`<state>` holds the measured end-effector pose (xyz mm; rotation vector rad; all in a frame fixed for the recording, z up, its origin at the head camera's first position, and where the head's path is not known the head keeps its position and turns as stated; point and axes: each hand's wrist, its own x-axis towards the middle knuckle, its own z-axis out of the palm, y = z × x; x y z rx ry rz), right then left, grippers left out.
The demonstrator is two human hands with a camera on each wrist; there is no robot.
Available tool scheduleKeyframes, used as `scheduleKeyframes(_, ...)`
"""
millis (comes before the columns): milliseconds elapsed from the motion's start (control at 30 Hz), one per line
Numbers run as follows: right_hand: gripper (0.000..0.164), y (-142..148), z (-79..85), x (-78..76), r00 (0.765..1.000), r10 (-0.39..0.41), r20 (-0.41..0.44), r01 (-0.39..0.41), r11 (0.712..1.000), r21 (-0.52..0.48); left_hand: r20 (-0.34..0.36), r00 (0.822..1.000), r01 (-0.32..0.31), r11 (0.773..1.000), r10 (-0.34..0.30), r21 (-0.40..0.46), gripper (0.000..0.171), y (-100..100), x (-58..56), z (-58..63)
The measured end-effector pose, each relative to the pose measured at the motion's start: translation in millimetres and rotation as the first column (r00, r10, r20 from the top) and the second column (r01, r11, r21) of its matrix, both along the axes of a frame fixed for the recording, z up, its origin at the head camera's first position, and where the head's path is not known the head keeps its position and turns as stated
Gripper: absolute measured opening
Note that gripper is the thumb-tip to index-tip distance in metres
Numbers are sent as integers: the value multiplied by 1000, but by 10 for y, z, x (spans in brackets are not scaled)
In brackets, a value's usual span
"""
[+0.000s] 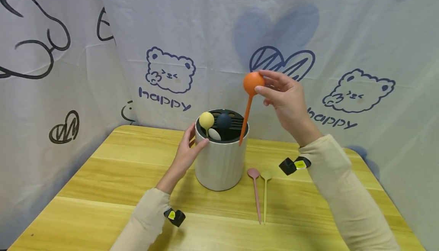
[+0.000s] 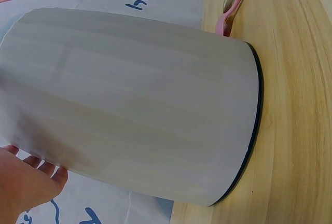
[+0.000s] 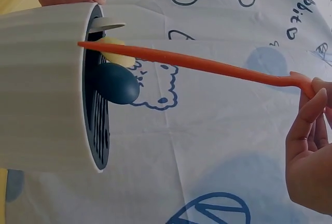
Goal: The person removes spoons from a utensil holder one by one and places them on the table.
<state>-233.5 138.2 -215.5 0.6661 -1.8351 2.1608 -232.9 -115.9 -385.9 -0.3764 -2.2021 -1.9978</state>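
Observation:
A white ribbed utensil holder (image 1: 221,167) with a dark slotted top stands on the table. My left hand (image 1: 186,152) grips its left side, thumb at the front rim. In it are a pale yellow spoon (image 1: 206,120), a dark blue spoon (image 1: 224,121) and a white utensil (image 1: 214,134), seen only in part. Up to the right, my right hand (image 1: 289,100) pinches an orange spoon (image 1: 254,83) by its round bowl. The spoon's handle (image 3: 197,66) points down, its tip overlapping the holder's right rim in the head view.
A pink spoon (image 1: 253,173) and a yellow spoon (image 1: 265,175) lie side by side on the wooden table (image 1: 137,190), right of the holder. Behind the table hangs a white printed cloth (image 1: 212,33), with another stretch of cloth along the left.

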Motion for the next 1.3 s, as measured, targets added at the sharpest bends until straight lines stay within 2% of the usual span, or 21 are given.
scheduleKeyframes(200, 31, 91, -100, -19, 999, -7, 36, 6, 1000, 11, 1, 1000, -1, 1000, 1, -2, 75, 3, -6, -1)
scheduleKeyframes(433, 30, 258, -332, -44, 984, -46, 174, 42, 999, 28, -1, 1000, 0, 1000, 0, 2, 74, 11, -35, -24)
scheduleKeyframes(667, 42, 378, -493, -81, 964, -49, 261, 45, 999, 22, 2, 1000, -7, 1000, 7, -5, 75, 9, -45, -16)
scheduleKeyframes(900, 51, 472, -632, -105, 949, -72, 306, 48, 995, 85, 0, 1000, -4, 1000, 4, -2, 74, 8, -51, -20)
scheduleKeyframes(1133, 52, 547, -771, -97, 924, -72, 375, 32, 993, 113, 2, 1000, -3, 1000, 3, 2, 75, 4, -42, -33)
scheduleKeyframes(1233, 56, 575, -840, -87, 909, -70, 412, 23, 993, 117, 23, 1000, 4, 1000, -4, 5, 75, 1, -21, -2)
scheduleKeyframes(1300, 55, 594, -884, -81, 899, -54, 434, 12, 995, 100, 34, 999, 9, 1000, -9, 4, 74, 6, 28, 60)
